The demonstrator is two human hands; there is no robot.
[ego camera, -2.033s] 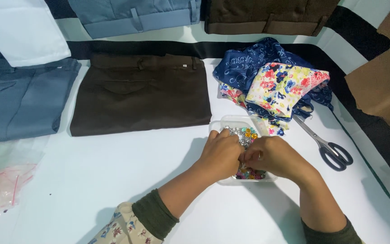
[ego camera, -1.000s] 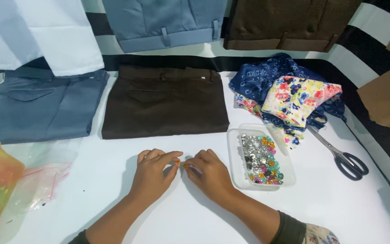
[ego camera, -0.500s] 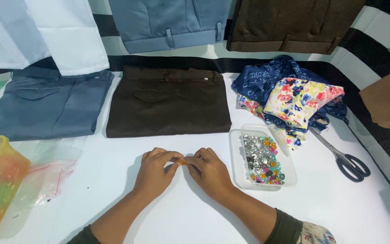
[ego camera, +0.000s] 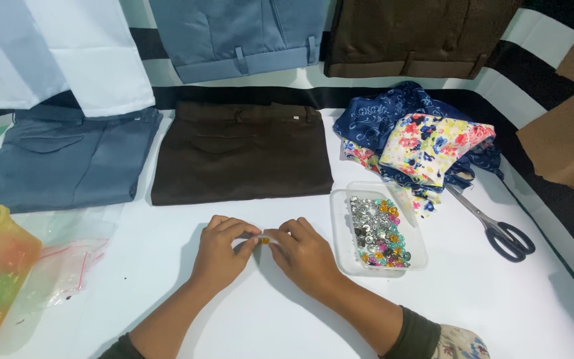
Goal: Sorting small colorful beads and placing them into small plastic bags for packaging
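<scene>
Clear plastic tray (ego camera: 340,229) beside right hand (ego camera: 303,252)

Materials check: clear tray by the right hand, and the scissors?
Tray: looks like thin clear plastic, glossy; the white table shows through its walls. Scissors: blades look like bare metal, grey and shiny; handles likely dark moulded plastic, smooth.

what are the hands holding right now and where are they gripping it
Both hands pinch one tiny yellow-orange piece between them: the left hand at its left end, the right hand at its right, both by fingertips. What kind of piece it is cannot be told.
</scene>
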